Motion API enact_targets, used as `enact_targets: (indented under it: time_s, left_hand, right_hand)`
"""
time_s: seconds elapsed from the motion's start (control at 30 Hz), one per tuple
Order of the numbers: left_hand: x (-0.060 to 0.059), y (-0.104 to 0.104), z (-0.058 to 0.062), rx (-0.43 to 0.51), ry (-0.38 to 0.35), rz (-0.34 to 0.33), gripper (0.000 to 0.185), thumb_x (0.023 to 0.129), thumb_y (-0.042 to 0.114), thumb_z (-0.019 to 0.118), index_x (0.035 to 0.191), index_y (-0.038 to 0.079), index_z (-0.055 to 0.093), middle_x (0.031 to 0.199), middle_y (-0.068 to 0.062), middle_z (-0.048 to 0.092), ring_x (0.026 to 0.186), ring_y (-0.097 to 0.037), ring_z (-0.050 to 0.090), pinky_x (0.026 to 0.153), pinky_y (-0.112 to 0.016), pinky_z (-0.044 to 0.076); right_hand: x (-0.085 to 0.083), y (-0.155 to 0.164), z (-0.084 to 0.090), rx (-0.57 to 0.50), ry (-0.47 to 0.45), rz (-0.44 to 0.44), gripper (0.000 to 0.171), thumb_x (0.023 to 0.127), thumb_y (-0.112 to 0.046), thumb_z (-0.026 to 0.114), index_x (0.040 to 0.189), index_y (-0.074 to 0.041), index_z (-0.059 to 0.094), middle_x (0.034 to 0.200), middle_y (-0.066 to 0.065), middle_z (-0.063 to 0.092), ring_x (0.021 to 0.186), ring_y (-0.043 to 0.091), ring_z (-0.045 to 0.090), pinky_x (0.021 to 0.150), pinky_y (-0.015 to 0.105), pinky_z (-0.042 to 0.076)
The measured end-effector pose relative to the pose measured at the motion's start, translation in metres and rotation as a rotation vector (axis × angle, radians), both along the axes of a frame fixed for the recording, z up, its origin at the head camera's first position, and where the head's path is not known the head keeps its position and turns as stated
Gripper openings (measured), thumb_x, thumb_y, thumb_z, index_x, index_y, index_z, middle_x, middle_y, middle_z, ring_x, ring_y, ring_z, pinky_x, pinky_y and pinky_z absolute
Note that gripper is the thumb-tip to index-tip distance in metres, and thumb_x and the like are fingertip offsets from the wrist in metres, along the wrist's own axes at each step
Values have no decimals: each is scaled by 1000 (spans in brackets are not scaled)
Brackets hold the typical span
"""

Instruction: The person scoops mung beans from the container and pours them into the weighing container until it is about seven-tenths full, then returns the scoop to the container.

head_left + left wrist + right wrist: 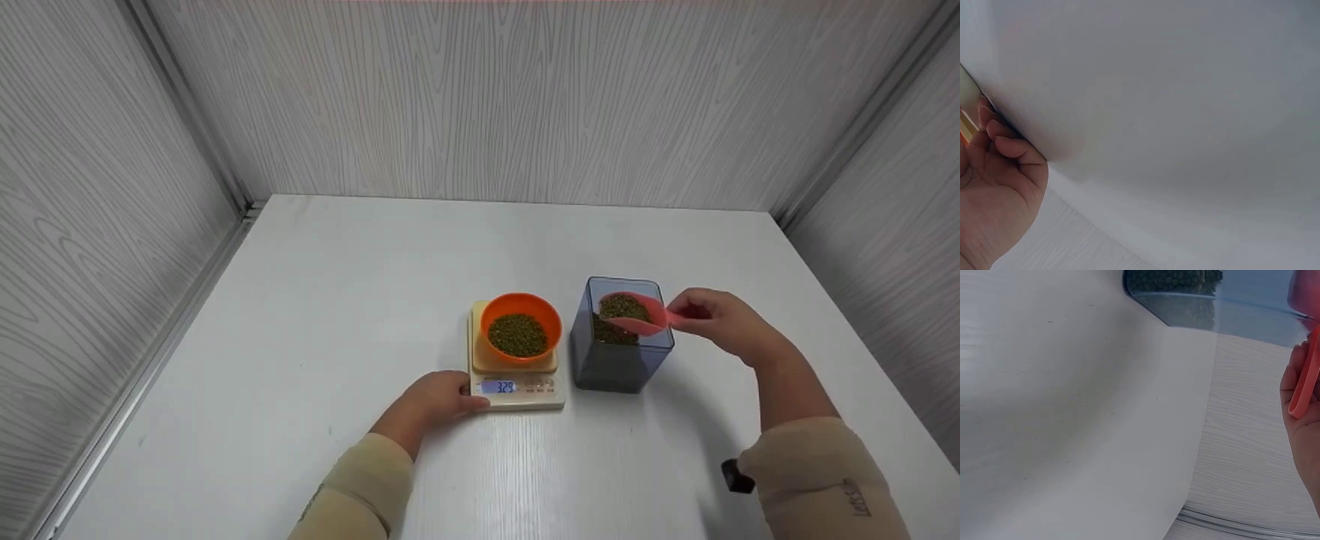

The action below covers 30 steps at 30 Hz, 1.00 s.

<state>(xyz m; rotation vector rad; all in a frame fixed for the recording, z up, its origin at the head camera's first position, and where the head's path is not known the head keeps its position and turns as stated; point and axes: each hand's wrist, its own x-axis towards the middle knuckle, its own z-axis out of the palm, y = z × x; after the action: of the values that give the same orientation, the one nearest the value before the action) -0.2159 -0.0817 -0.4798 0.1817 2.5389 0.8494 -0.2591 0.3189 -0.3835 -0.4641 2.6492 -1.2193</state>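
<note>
At the far left, a grey wood-grain side panel (90,150) rises beside the white table (360,285); a matching back panel (480,97) runs along the table's far edge. From the near left comes a beige sleeve (360,487) with dark lettering. The person's left hand (439,397) grips the near left corner of a digital kitchen scale (525,403), thumb over the top edge and fingers against the left side; the left wrist view shows these fingers bent, tucked along the edge near the tabletop. The scale lies flat on the table, its lit display (498,387) showing digits that look like 329, with small buttons (540,385) to the right. On the scale's platform stands an orange bowl (521,303), upright, holding small green beans (517,335).

Just right of the scale, apart from it, a clear bluish square container (611,367) stands upright on the table, with more of the same beans inside. In its mouth is a pinkish-red scoop (656,311), its own hollow loaded with beans; whether it touches those beneath, I cannot tell. Its handle reaches over the container's right side, where the right hand (720,322) pinches it between thumb and fingers. Farther right are the second beige sleeve (821,472), a small black object (738,477) at its left edge, and the right side panel (885,210).
</note>
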Motion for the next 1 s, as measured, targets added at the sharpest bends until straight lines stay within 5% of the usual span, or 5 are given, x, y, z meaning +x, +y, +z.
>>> enact_targets:
  time_s: [0.3, 0.77, 1.0]
  left_hand:
    - [1, -1, 1, -2, 15, -9, 33, 81, 45, 64, 96, 16, 63, 87, 1, 58, 82, -18, 49, 85, -40, 41]
    - [2, -1, 1, -21, 59, -32, 30, 81, 42, 65, 77, 13, 56, 70, 0, 50, 71, -16, 46, 68, -33, 38]
    - [1, 0, 1, -16, 41, -23, 30, 81, 43, 64, 80, 14, 57, 74, 0, 52, 73, -17, 47, 71, -34, 39]
  right_hand:
    - [0, -1, -3, -19, -18, -24, 18, 90, -13, 58, 104, -3, 60, 98, 13, 57, 88, 22, 52, 75, 24, 46]
    - [-5, -16, 16, -10, 68, 18, 22, 89, -24, 60, 101, -6, 61, 95, 11, 59, 86, 26, 54, 75, 24, 47]
    - [-7, -40, 29, 90, 89, 35, 21, 89, -26, 60, 101, -9, 61, 93, 8, 58, 85, 22, 52, 72, 25, 47]
